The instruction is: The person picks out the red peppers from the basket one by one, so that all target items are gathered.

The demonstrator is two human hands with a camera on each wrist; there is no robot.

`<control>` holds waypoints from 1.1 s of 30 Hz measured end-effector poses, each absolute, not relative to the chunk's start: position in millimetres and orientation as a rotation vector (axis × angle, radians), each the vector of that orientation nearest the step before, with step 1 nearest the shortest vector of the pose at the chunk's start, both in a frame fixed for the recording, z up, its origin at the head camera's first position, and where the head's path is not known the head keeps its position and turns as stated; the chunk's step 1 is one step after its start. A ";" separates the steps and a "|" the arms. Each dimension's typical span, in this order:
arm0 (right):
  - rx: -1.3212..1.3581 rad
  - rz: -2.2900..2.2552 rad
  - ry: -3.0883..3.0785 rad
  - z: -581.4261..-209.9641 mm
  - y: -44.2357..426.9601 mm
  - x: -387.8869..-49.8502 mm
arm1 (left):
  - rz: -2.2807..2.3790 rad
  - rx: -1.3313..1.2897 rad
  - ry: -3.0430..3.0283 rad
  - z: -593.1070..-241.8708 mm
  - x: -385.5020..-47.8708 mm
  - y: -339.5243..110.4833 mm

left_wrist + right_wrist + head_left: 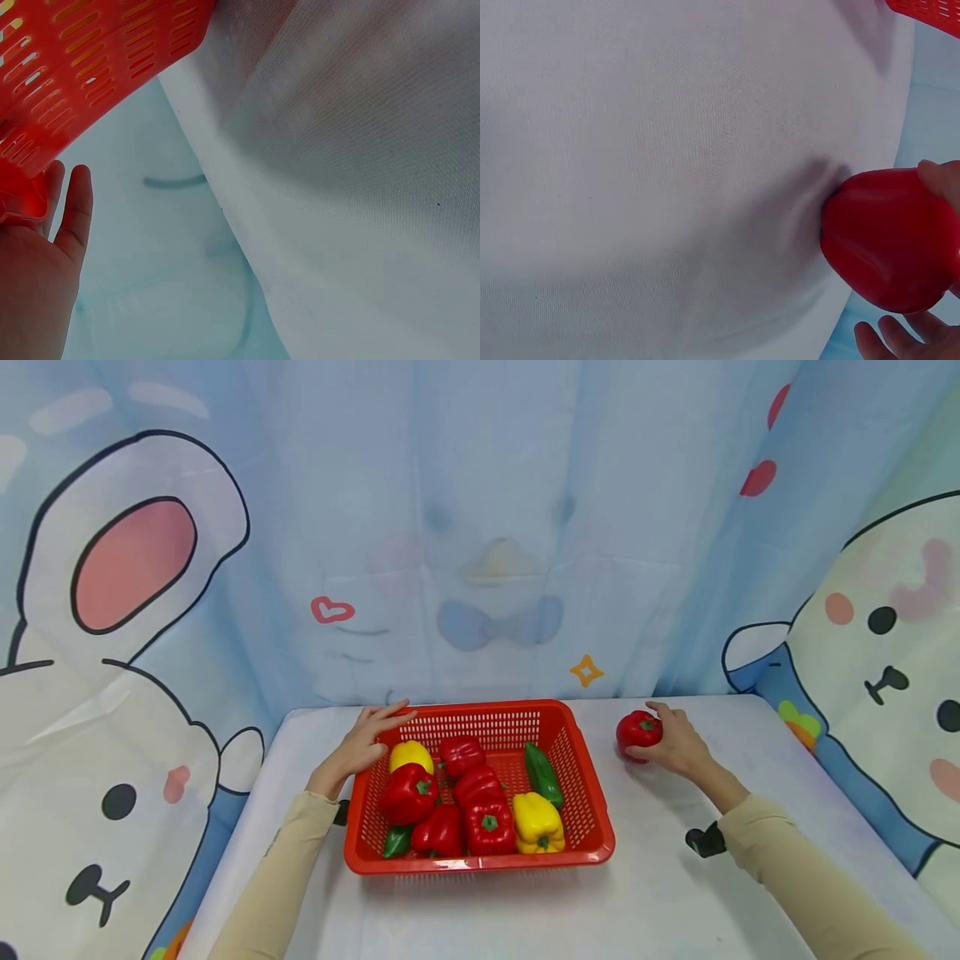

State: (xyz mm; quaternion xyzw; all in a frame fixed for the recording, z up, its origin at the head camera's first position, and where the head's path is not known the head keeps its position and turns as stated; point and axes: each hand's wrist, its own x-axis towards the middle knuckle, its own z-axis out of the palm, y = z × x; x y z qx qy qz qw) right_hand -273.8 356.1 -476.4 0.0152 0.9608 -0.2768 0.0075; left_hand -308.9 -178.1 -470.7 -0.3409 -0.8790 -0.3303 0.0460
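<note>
A red plastic basket (480, 862) stands on the white table, holding several red bell peppers (490, 824), yellow bell peppers (537, 823) and green vegetables (543, 774). At its far left corner rests my left hand (367, 742), fingers extended along the rim. In the left wrist view, two of that hand's fingers (77, 210) reach straight past the basket corner. To the right of the basket, my right hand (675, 745) holds another red bell pepper (636, 732) between thumb and fingers. In the right wrist view, this pepper (889, 236) is close to the tabletop; part of the hand is cut off.
The white tabletop (660, 893) extends around the basket. Behind it hangs a pale blue curtain (495, 485) with cartoon prints. A black wrist-worn device (706, 841) shows by the right sleeve.
</note>
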 end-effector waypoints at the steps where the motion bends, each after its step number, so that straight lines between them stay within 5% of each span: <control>1: 0.044 -0.861 2.998 -476.0 356.0 -273.8 | -1.007 -1.040 -2.682 -470.8 -308.9 -178.2; 19: -0.240 -0.741 3.130 -440.7 313.9 -276.2 | -1.002 -1.048 -2.690 -470.3 -306.5 -176.4; 33: -0.919 -0.784 2.791 -389.4 180.1 -266.3 | -0.991 -1.044 -2.696 -472.0 -310.7 -177.9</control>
